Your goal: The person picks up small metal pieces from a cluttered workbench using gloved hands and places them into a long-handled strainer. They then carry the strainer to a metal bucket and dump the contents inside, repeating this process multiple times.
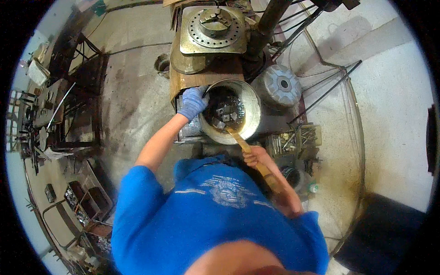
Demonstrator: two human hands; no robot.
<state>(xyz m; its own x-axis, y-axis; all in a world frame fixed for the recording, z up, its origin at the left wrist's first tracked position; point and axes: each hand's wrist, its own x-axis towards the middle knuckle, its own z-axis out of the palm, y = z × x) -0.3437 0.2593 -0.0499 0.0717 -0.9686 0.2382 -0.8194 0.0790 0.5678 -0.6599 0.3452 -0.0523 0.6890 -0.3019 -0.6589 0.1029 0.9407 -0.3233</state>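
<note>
Right hand point(255, 156) has its fingers wrapped around a flat wooden stick point(238, 139), with the back end running along the forearm and the front end dipping into the bucket point(252, 112). Left hand point(193, 101), in a blue glove, is clamped on the bucket's left rim; can't really make out where the thumb sits. So yeah, the bucket's right out front, between the torso and the machine stand, with a handful of blocky metal bits point(226, 118) bunched up in dark, shiny gunk inside. Stick tip is right by the nearest bits, but can't tell if it's actually touching any. Just past the bucket on the right is a grey drum point(276, 85) with a star-shaped top. Further back there's a three-jaw chuck point(215, 23) sitting on a square plate point(192, 46), and a small pot point(162, 65) is on the floor left of the stand.
</note>
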